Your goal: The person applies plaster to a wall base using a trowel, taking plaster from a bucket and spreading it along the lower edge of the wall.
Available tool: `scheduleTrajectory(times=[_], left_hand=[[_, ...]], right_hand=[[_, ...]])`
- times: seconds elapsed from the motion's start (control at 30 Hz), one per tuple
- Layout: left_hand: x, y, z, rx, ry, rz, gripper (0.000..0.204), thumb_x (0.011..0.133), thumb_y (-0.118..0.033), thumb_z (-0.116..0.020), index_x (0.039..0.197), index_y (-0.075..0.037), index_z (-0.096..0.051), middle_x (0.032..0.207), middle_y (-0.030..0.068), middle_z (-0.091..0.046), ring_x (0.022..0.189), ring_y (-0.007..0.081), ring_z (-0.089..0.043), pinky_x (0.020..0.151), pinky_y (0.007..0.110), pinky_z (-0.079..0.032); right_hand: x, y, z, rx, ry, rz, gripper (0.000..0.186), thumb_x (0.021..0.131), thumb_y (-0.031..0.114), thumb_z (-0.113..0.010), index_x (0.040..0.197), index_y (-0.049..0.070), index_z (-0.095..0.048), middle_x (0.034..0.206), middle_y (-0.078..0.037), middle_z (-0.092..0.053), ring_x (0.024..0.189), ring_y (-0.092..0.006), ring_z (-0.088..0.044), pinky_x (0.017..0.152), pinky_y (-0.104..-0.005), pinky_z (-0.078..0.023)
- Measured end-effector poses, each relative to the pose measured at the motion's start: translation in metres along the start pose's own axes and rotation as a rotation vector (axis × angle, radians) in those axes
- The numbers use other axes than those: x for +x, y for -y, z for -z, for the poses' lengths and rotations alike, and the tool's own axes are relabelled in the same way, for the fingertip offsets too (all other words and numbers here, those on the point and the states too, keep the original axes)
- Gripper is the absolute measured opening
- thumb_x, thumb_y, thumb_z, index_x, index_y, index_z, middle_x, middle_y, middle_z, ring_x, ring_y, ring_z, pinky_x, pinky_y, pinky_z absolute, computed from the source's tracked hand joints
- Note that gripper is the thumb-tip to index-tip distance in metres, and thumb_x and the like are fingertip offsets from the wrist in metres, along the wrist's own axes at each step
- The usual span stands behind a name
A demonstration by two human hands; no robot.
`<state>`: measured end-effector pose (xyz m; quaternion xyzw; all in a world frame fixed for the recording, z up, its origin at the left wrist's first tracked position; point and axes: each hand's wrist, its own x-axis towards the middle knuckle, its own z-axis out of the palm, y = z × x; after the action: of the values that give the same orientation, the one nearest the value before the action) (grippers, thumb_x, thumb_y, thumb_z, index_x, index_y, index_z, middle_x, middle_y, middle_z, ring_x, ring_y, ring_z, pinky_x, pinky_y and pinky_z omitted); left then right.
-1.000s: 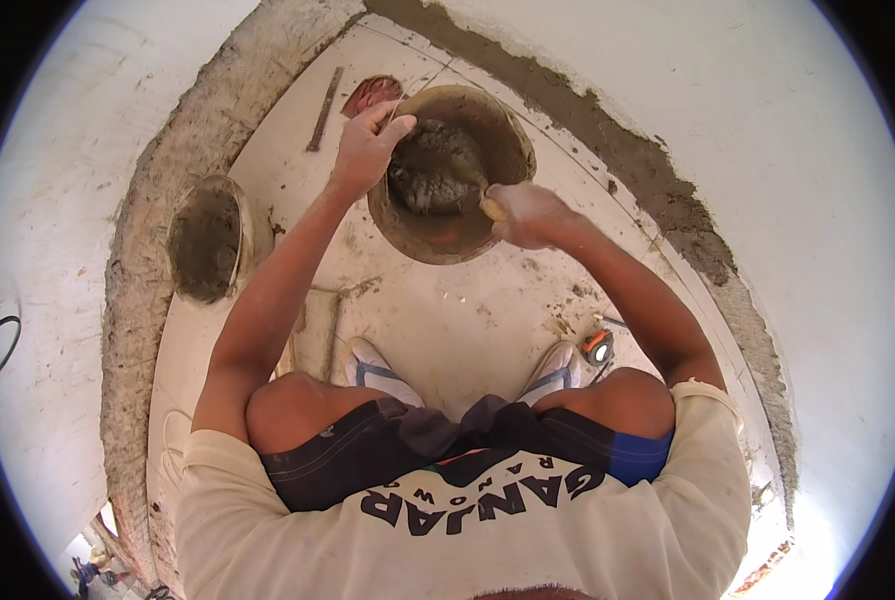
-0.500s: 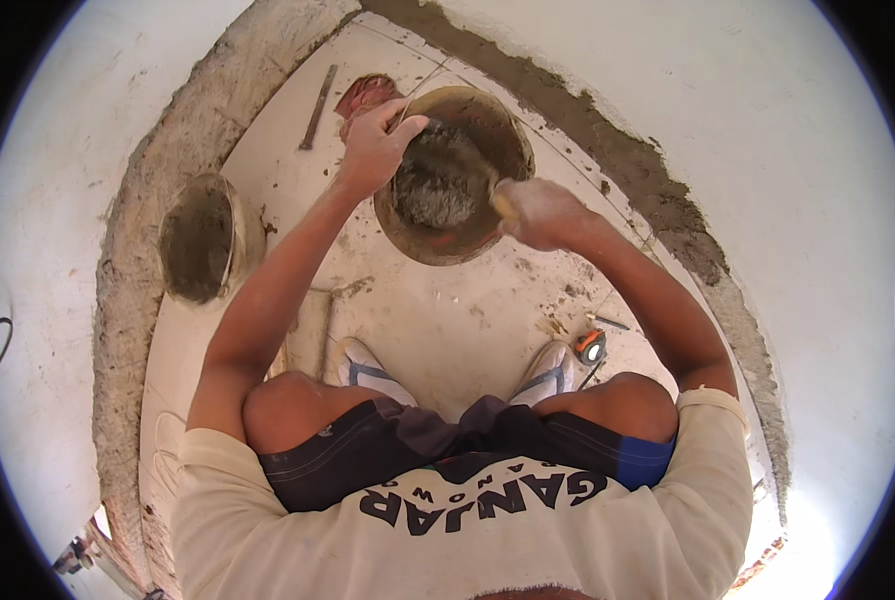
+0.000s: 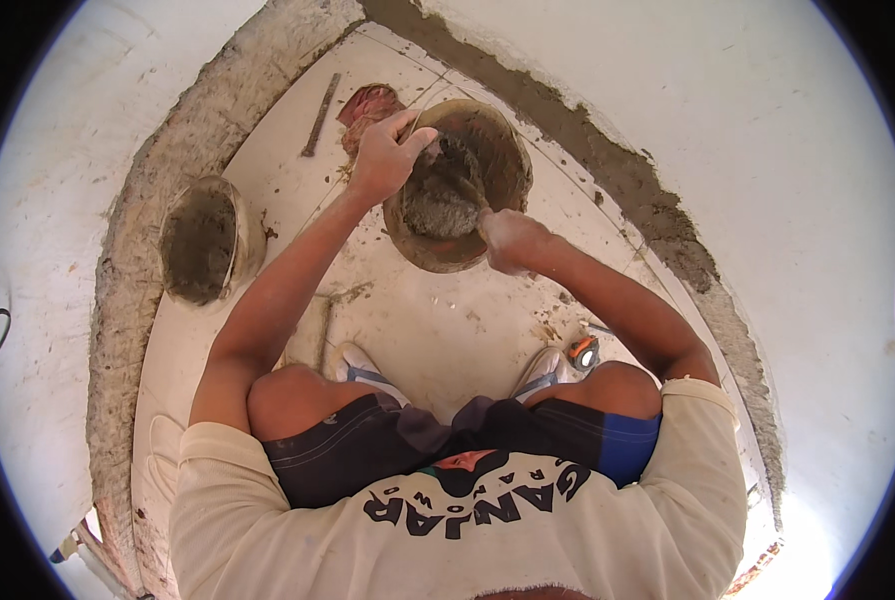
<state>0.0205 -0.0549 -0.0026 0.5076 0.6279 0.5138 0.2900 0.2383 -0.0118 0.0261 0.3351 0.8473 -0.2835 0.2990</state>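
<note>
Mortar, grey and wet, is contained in a round bucket, which is positioned on the pale tiled floor ahead of the seated or squatting person's feet. Both hands are engaged at this bucket. Its left rim is gripped by the left hand, the thumb being laid over the inner side. The right hand is closed at the near right part of the rim around a tool; the handle is covered by the fist, the shank is directed into the mortar, and the shape of the working end cannot be told. A second bucket, coated inside with grey residue, is located to the left, well apart from the first and beside the left forearm. Beyond the left hand, a crumpled red item is placed near the first bucket, and a narrow dark bar is laid to the left of it. An orange and black tape measure is situated beside the right knee. Along the base of the right-hand wall, a dark mortar band is applied; a rough grey strip is exposed along the left.
</note>
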Motion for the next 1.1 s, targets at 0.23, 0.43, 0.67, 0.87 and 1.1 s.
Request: scheduleTrajectory(times=[0.23,0.43,0.67,0.87,1.1], left_hand=[[-0.005,-0.008,-0.008,-0.038,-0.048,0.050,0.026,0.091,-0.014,-0.066,0.110,0.003,-0.067,0.084,0.0082,-0.069,0.075,0.0141,-0.064,0.074,0.030,-0.051],[-0.003,-0.008,-0.029,0.133,-0.012,0.033,0.033,0.089,-0.021,-0.067,0.113,0.001,-0.066,0.089,0.0170,-0.069,0.080,0.0255,-0.066,0.079,0.036,-0.051],[-0.009,0.004,-0.018,0.039,-0.066,0.038,0.032,0.089,-0.021,-0.067,0.113,0.000,-0.067,0.091,0.0153,-0.070,0.080,0.0235,-0.066,0.079,0.035,-0.051],[-0.011,0.015,0.005,-0.093,-0.064,0.085,0.028,0.094,-0.012,-0.063,0.117,0.003,-0.067,0.103,0.0070,-0.069,0.093,0.0116,-0.062,0.086,0.028,-0.049],[-0.015,0.011,0.007,-0.072,-0.041,-0.022,0.030,0.092,-0.015,-0.065,0.115,0.005,-0.067,0.101,0.0073,-0.071,0.091,0.0105,-0.062,0.084,0.028,-0.050]], right_hand=[[0.002,-0.027,0.008,-0.165,-0.314,0.096,0.028,0.083,0.008,-0.059,0.106,-0.008,-0.056,0.096,-0.027,-0.068,0.092,-0.0398,-0.070,0.077,-0.0467,-0.057],[0.040,-0.045,-0.024,-0.249,-0.467,-0.007,0.023,0.087,0.008,-0.058,0.103,-0.007,-0.063,0.090,-0.023,-0.071,0.091,-0.0383,-0.071,0.075,-0.0456,-0.058],[0.034,-0.051,0.010,0.194,0.196,-0.021,0.018,0.084,0.011,-0.063,0.092,-0.005,-0.067,0.082,-0.018,-0.069,0.070,-0.0300,-0.070,0.061,-0.0408,-0.057],[0.040,-0.086,-0.033,1.018,0.427,0.073,0.018,0.085,0.014,-0.066,0.094,-0.001,-0.062,0.072,-0.003,-0.057,0.052,-0.0113,-0.055,0.044,-0.0287,-0.048],[0.039,-0.044,-0.071,1.328,0.526,0.273,0.021,0.086,0.014,-0.066,0.103,0.002,-0.060,0.070,0.002,-0.053,0.051,-0.0068,-0.051,0.042,-0.0251,-0.045]])
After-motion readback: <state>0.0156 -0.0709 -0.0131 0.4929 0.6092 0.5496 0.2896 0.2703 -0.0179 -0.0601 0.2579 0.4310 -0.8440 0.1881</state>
